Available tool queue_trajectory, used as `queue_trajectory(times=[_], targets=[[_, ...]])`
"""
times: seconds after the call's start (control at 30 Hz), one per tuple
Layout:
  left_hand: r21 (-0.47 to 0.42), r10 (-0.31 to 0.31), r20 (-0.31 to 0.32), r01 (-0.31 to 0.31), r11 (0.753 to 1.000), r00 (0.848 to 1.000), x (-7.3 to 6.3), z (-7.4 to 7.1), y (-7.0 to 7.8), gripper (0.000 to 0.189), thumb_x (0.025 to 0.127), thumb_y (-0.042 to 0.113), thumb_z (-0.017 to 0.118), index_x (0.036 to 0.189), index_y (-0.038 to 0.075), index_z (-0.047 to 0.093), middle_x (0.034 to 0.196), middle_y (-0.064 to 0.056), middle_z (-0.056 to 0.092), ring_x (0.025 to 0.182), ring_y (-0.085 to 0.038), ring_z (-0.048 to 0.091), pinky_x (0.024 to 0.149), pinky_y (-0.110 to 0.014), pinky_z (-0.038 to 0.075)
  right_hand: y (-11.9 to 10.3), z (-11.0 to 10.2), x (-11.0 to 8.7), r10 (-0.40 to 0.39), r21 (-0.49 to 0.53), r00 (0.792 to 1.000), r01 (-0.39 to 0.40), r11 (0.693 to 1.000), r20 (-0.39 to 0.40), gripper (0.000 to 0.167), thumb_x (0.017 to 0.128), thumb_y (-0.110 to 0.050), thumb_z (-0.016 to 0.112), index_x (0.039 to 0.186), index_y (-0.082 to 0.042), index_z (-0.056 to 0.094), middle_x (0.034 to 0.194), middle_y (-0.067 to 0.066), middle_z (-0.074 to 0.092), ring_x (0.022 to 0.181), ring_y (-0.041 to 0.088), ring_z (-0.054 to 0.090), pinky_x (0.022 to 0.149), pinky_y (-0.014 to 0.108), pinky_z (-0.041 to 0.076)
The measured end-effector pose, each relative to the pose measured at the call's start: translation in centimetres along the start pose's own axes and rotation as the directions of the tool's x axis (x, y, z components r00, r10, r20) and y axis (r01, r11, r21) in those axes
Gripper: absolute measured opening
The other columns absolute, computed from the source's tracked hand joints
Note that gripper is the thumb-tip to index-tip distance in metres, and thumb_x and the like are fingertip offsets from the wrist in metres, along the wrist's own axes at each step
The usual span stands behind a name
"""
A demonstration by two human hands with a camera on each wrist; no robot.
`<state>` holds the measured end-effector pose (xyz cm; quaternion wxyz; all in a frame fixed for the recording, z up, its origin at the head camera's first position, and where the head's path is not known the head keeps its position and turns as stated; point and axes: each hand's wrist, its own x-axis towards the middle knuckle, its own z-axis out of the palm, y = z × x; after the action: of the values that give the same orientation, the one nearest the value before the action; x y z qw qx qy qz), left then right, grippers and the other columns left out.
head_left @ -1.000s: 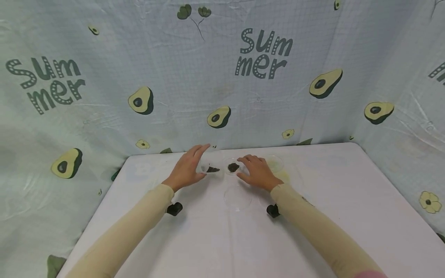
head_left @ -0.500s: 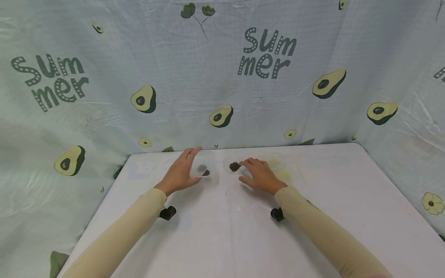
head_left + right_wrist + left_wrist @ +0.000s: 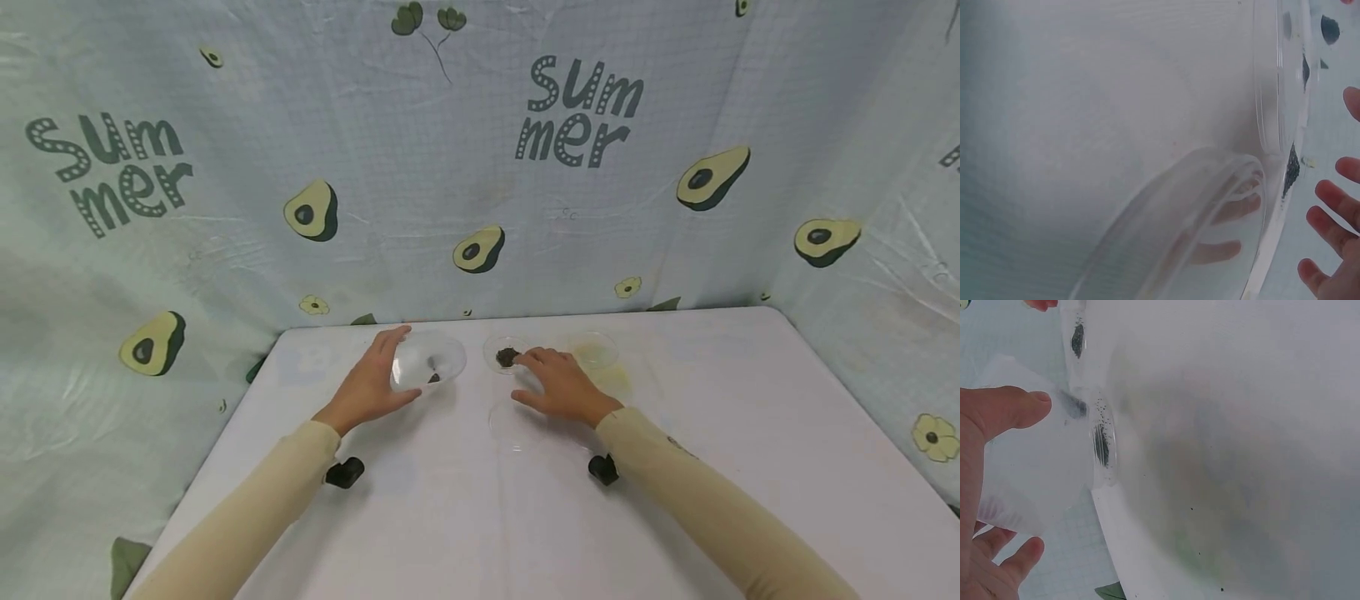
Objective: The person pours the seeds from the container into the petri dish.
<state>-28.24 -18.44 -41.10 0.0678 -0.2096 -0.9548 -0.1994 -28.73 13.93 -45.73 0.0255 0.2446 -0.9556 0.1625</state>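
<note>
My left hand (image 3: pixel 367 387) holds a clear plastic container (image 3: pixel 408 367) at its left side, thumb in front and fingers behind. In the left wrist view a small heap of dark grains (image 3: pixel 1102 447) shows at the container's base, with a blurry dark reflection in its wall. A clear shallow dish (image 3: pixel 491 342) with more dark grains (image 3: pixel 507 357) stands to the right. Close to this dish is my right hand (image 3: pixel 562 387). The right wrist view shows its fingers (image 3: pixel 1335 194) spread apart, with nothing gripped; whether they touch the dish is unclear.
Behind the right hand stands a clear dish (image 3: pixel 596 348) with pale yellow contents. Another transparent dish (image 3: pixel 498 425) lies nearer on the white table (image 3: pixel 480 525). A printed curtain (image 3: pixel 375 167) hangs behind the table and along both sides.
My left hand has moved left with the clear container, away from the dish of dark grains. The container's round rim now shows more. My right hand stays almost in place.
</note>
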Motion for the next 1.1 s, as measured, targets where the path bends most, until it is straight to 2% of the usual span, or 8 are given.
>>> queue_trajectory(times=[0.27, 0.53, 0.7, 0.87, 1.1], targets=[[-0.032, -0.073, 0.003, 0.073, 0.997, 0.997, -1.7, -0.3, -1.1, 0.099, 0.075, 0.035, 0.081, 0.151, 0.012, 0.022, 0.146, -0.015, 0.038, 0.125, -0.037, 0.052, 0.100, -0.055, 0.046, -0.3, 0.4, -0.4, -0.034, -0.018, 0.999, 0.034, 0.999, 0.012, 0.056, 0.090, -0.052, 0.059, 0.135, -0.019, 0.054, 0.134, 0.006, 0.055, 0.129, 0.027, 0.049, 0.110, 0.054, 0.033], [-0.019, -0.121, 0.010, 0.121, 0.992, 0.993, -2.8, -0.4, -1.9, 0.100, 0.076, 0.043, 0.079, 0.151, 0.010, 0.021, 0.144, -0.015, 0.043, 0.126, -0.037, 0.052, 0.100, -0.055, 0.045, -0.6, 0.1, -1.1, -0.060, -0.007, 0.998, 0.060, 0.998, 0.037, 0.056, 0.090, -0.054, 0.060, 0.131, -0.016, 0.057, 0.131, 0.007, 0.056, 0.126, 0.025, 0.050, 0.110, 0.053, 0.033], [-0.044, -0.156, 0.016, 0.156, 0.987, 0.988, -3.3, -0.1, -2.5, 0.101, 0.077, 0.044, 0.078, 0.151, 0.008, 0.019, 0.144, -0.017, 0.043, 0.127, -0.038, 0.050, 0.100, -0.055, 0.044, -0.9, -0.1, -1.5, -0.091, 0.003, 0.995, 0.091, 0.996, 0.046, 0.061, 0.087, -0.056, 0.062, 0.131, -0.015, 0.057, 0.130, 0.007, 0.056, 0.125, 0.025, 0.051, 0.110, 0.052, 0.034], [-0.076, -0.203, 0.038, 0.206, 0.976, 0.978, -3.7, 0.3, -3.0, 0.103, 0.079, 0.047, 0.076, 0.152, 0.010, 0.013, 0.147, -0.017, 0.041, 0.127, -0.039, 0.050, 0.100, -0.056, 0.044, -1.0, 0.0, -1.7, -0.086, -0.019, 0.994, 0.087, 0.996, 0.071, 0.065, 0.085, -0.061, 0.062, 0.131, -0.015, 0.057, 0.132, 0.007, 0.056, 0.126, 0.024, 0.050, 0.111, 0.052, 0.033], [-0.076, -0.221, 0.054, 0.225, 0.971, 0.974, -4.3, 0.7, -3.9, 0.105, 0.079, 0.052, 0.074, 0.152, 0.009, 0.011, 0.147, -0.019, 0.039, 0.128, -0.040, 0.048, 0.100, -0.057, 0.043, -1.2, 0.2, -1.9, -0.076, -0.034, 0.990, 0.080, 0.996, 0.115, 0.084, 0.074, -0.073, 0.063, 0.135, -0.017, 0.054, 0.136, 0.008, 0.052, 0.130, 0.026, 0.047, 0.113, 0.054, 0.029]])
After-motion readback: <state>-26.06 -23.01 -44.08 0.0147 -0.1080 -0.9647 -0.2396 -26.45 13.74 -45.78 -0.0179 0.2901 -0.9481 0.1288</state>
